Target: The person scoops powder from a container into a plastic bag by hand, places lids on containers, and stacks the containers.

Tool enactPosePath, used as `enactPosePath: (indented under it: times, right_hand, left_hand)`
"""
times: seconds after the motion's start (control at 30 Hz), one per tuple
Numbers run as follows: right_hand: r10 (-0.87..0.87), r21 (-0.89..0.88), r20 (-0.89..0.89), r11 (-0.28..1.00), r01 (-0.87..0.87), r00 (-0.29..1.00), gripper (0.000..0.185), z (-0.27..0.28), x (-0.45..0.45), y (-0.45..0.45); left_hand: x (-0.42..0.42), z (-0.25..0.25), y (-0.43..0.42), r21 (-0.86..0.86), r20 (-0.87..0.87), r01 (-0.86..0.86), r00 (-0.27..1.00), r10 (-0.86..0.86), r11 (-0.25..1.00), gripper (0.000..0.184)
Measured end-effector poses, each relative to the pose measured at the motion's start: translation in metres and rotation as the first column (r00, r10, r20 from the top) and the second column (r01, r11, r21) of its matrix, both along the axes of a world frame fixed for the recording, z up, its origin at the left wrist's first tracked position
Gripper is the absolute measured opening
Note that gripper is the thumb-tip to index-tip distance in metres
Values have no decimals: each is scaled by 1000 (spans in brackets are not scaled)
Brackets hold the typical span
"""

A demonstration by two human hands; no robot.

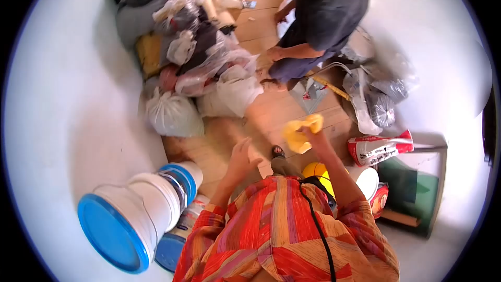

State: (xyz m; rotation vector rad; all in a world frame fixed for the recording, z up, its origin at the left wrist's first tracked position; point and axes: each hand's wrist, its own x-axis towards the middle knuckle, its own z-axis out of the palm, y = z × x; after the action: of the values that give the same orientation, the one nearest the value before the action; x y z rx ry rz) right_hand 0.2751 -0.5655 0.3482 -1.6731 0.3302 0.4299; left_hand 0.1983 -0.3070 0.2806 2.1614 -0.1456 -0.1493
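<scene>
My right hand [313, 137] is closed round a crumpled yellow cloth [298, 137], held out in front of my body above the floor. Part of the cloth hangs down to the left of the fingers. Empty and with its fingers stretched out, my left hand [243, 156] hovers over the wooden floor [203, 149]. The nearest thing ahead of it is a tied white plastic bag [172, 115].
Bulging bags [180, 47] are piled along the left wall. A person [331, 15] in dark clothes bends ahead. Blue-lidded white buckets [130, 222] stand left. On the right are a red-and-white sack [378, 149], a yellow hard hat [318, 175] and a framed panel [412, 185].
</scene>
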Motion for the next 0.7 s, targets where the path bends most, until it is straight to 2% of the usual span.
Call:
enactPosePath:
  times: [0.03, 0.1, 0.17, 0.2, 0.23, 0.27, 0.33, 0.37, 0.4, 0.43, 0.47, 0.53, 0.6, 0.7]
  right_hand:
    - [122, -73, -33, 990, -124, 992, 21, 0, 0, 5]
    - [174, -12, 164, 985, -174, 971, 21, 18, -10, 29]
    - [264, -91, 28, 961, -261, 964, 20, 29, -14, 41]
    - [363, -190, 166, 924, -331, 917, 24, 41, -18, 49]
    - [449, -296, 304, 883, -365, 840, 29, 48, -16, 48]
    - [436, -290, 323, 891, -350, 840, 29, 48, -12, 40]
    - [422, -135, 417, 905, -404, 805, 47, 48, 1, 23]
    - [412, -135, 433, 909, -394, 802, 47, 50, 9, 8]
    - [462, -262, 476, 887, -381, 748, 54, 52, 16, -9]
    - [514, -384, 507, 853, -352, 692, 61, 53, 23, -26]
    - [505, -383, 519, 859, -340, 690, 61, 50, 30, -42]
    - [500, -369, 475, 860, -351, 724, 72, 37, 39, -74]
    - [497, -361, 446, 861, -359, 744, 78, 30, 43, -101]
    - [486, -374, 531, 870, -322, 694, 87, 28, 52, -124]
  left_hand:
    - [12, 21, -14, 2, 63, 20, 998, -20, 1000, 68]
    - [29, 33, -39, 0, 140, 67, 988, -66, 998, 70]
    - [41, 29, -59, 17, 242, 111, 964, -112, 994, 82]
    - [47, 20, -66, -1, 312, 156, 938, -148, 988, 75]
    - [61, 6, -65, 18, 335, 183, 925, -178, 983, 75]
    - [66, -8, -55, -354, -3, 309, 943, -332, 883, 66]
    - [75, 10, -66, -685, -256, 259, 789, -558, 681, 57]
    - [76, 23, -81, -428, -12, 326, 931, -365, 843, 46]
    - [77, 35, -95, -150, 294, 263, 932, -211, 953, 35]
    - [77, 20, -104, -141, 303, 274, 927, -222, 951, 35]
    - [79, -8, -112, -677, 36, 58, 998, -46, 733, 28]
    - [95, 23, -140, -361, 5, -85, 996, 93, 929, 20]
    - [108, 44, -174, -297, 41, -25, 998, 38, 955, 24]
    - [126, 86, -230, -138, 82, 44, 996, -33, 989, 28]
